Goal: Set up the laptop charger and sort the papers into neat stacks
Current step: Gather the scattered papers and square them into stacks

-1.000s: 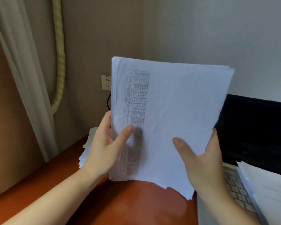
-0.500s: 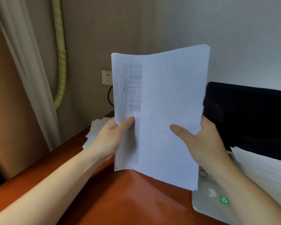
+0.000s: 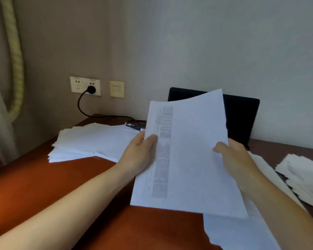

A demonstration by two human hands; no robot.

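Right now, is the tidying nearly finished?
Not yet. A plug sits in the wall socket, so charging looks set up. The left hand and right hand hold one sheaf of papers. The messy pile on the left and the fanned pile on the right need squaring.

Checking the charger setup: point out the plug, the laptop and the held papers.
plug (image 3: pixel 91 89): head view, on its round black body.
laptop (image 3: pixel 242 120): head view, on the visible right part of its dark screen.
held papers (image 3: pixel 193 150): head view, on the blank middle of the top sheet.
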